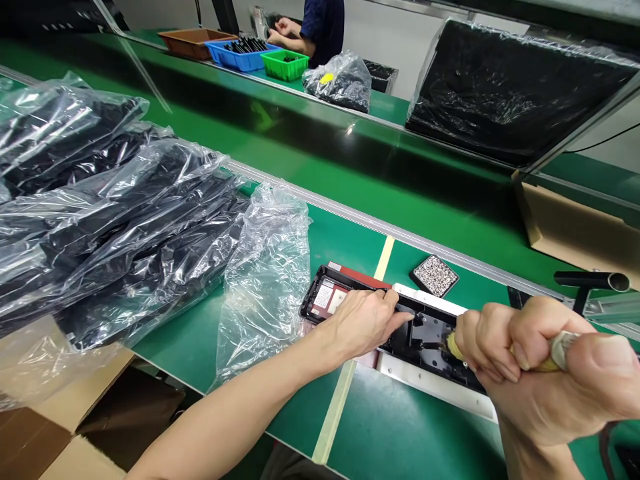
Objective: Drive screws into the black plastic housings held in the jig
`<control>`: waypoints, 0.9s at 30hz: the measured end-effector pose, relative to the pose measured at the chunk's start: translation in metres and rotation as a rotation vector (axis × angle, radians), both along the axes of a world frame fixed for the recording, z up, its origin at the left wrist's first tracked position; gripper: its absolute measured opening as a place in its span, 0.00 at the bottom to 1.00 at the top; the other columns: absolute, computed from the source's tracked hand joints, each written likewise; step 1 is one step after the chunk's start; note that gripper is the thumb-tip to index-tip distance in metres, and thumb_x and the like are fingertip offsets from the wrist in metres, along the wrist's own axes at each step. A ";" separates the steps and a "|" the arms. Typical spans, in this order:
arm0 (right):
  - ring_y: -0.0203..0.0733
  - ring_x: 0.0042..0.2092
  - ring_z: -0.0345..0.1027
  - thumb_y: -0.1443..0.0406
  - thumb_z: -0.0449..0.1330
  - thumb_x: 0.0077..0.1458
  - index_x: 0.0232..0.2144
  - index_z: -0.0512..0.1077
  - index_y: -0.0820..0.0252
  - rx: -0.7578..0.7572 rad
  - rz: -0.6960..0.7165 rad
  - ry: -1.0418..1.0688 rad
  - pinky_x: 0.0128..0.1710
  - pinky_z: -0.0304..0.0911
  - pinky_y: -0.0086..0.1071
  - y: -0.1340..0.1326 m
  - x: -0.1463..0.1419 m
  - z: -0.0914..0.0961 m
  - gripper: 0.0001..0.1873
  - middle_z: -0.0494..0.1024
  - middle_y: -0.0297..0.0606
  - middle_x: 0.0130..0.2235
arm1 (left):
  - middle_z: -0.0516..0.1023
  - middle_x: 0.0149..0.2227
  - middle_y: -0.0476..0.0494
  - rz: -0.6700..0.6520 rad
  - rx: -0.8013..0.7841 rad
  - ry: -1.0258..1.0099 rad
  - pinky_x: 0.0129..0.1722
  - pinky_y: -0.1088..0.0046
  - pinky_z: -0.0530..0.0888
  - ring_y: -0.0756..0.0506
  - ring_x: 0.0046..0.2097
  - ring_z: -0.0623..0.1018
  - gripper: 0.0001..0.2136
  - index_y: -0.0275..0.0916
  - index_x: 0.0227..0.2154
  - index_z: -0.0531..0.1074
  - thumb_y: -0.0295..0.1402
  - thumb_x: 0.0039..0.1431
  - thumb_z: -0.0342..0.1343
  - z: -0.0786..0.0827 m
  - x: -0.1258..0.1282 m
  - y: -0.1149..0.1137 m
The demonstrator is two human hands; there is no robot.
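A long black plastic part [420,333] lies in a white fixture [430,383] on the green table [190,340]. My left hand [363,321] rests on the part's left section, fingers pressed down and pinched near a small piece. My right hand [545,373] is a closed fist around a yellow-handled tool [550,360], whose tip meets the part near its middle. A white label [326,297] shows at the part's left end.
Clear bags of black parts [100,227] are heaped at left, with an empty clear bag [265,273] beside the fixture. A small tray of screws [435,275] sits behind. Beyond the conveyor [350,167], another person [320,30] works near coloured bins. Cardboard boxes [575,230] stand at right.
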State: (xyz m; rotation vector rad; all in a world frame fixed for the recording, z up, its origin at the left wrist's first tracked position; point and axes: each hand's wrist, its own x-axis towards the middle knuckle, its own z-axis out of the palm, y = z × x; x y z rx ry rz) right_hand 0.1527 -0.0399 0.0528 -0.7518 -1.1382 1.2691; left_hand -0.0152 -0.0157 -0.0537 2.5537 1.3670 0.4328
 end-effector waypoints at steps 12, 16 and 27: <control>0.32 0.16 0.48 0.50 0.65 0.57 0.17 0.65 0.57 0.028 0.006 -0.024 0.16 0.50 0.31 -0.002 0.000 0.001 0.25 0.59 0.28 0.13 | 0.80 0.27 0.44 -0.005 0.016 -0.004 0.23 0.67 0.59 0.37 0.29 0.83 0.18 0.34 0.46 0.69 0.47 0.79 0.46 -0.003 0.000 -0.001; 0.32 0.15 0.48 0.51 0.65 0.58 0.18 0.64 0.57 0.028 0.026 -0.028 0.16 0.50 0.31 0.001 -0.001 0.000 0.25 0.58 0.29 0.13 | 0.80 0.28 0.44 -0.006 0.009 -0.012 0.23 0.67 0.60 0.37 0.30 0.83 0.19 0.33 0.49 0.69 0.47 0.79 0.46 -0.002 0.000 -0.001; 0.40 0.18 0.59 0.50 0.58 0.63 0.23 0.70 0.55 0.072 0.266 -0.137 0.19 0.59 0.37 0.006 0.024 0.004 0.21 0.65 0.34 0.16 | 0.82 0.31 0.41 -0.002 -0.013 0.012 0.24 0.65 0.65 0.35 0.31 0.84 0.20 0.33 0.48 0.70 0.47 0.78 0.46 0.001 -0.001 0.000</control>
